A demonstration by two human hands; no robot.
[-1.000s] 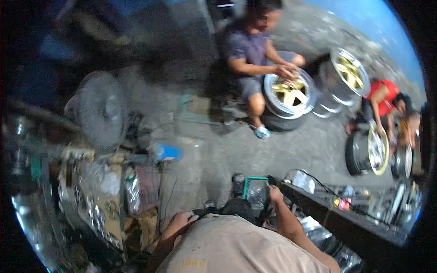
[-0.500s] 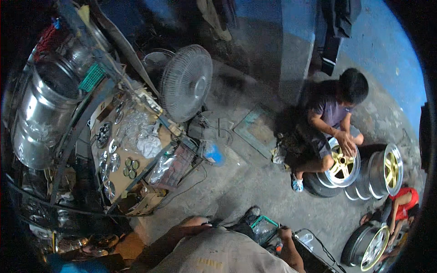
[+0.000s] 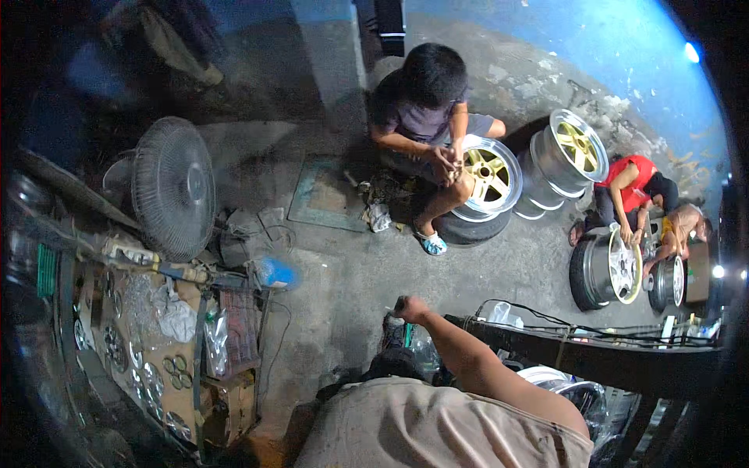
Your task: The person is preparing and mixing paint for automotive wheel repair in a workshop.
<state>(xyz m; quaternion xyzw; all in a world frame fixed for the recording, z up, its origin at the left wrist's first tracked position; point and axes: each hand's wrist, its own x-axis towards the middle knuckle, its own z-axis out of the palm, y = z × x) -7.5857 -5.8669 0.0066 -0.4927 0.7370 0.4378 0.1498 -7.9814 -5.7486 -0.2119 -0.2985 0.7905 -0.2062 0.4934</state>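
My right hand [image 3: 410, 309] reaches out ahead of my body, its arm bent across from the right. Its fingers are curled closed. A small pale tip [image 3: 391, 310] shows at them, too small to name. Just below the hand is a green-edged thing [image 3: 408, 335], with a crumpled clear plastic bag [image 3: 426, 355] beside it. My left hand does not show; my shirt covers the lower part of the view.
A standing fan [image 3: 173, 189] and a bench with round metal caps [image 3: 178, 373] are left. Ahead, a person [image 3: 421, 117] sits by a gold-spoked wheel [image 3: 488, 175]. Further right, people handle wheels [image 3: 624, 269]. A dark ledge [image 3: 577, 355] with cables runs along the right.
The view has swung right, so the bench and fan sit further left. My right arm is now stretched further forward, and my left forearm has left the view. The seated person's hands have moved nearer the knee.
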